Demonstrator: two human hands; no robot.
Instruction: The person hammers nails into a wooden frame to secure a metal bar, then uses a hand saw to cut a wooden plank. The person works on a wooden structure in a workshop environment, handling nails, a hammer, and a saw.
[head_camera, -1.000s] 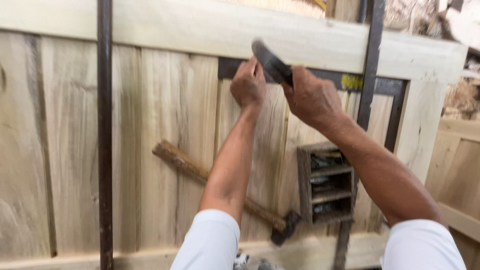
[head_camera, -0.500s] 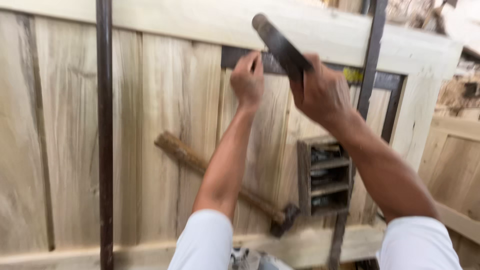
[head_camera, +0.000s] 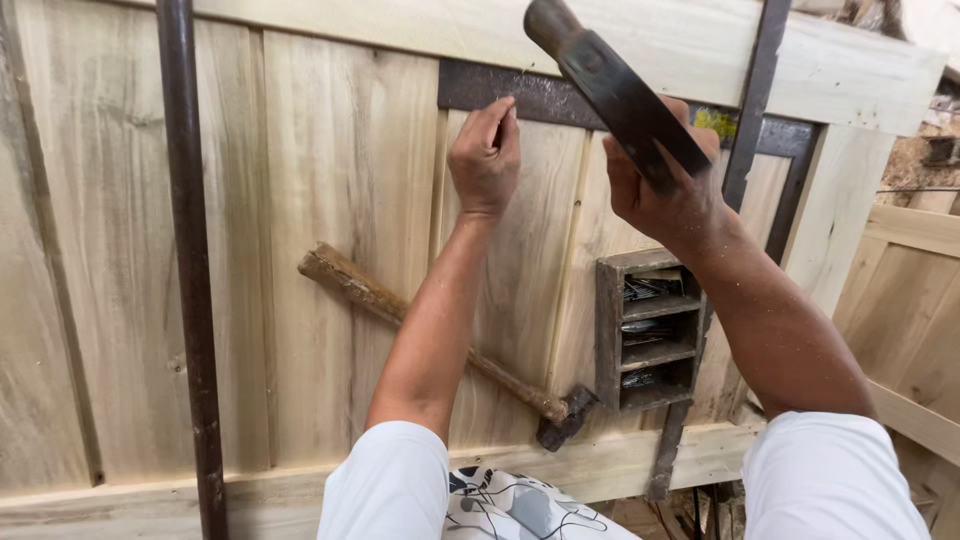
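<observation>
A dark, round metal bar (head_camera: 188, 270) ran top to bottom down the left of the frame, across a large panel of pale, upright wooden planks (head_camera: 330, 250). Left of centre, a spare hammer with a rough brown wooden handle and dark head (head_camera: 440, 345) lay slanted on the planks, untouched. At upper centre, the left hand (head_camera: 485, 155) was pinched shut, fingertips pressed to the wood just under a dark, rusty flat metal strap (head_camera: 530, 95); whatever it pinched was too small to make out. Just to its right, the right hand (head_camera: 665, 195) was closed tight round the handle of a dark-headed hammer (head_camera: 610, 85), raised and tilted toward the upper centre of the frame. Below that hand, at centre right, a small dark wooden box with shelves of nails (head_camera: 645, 330) sat on the panel. The work appeared to stand at the striking stage: the next move would call for a short, true blow landing clear of the pinching fingers.
</observation>
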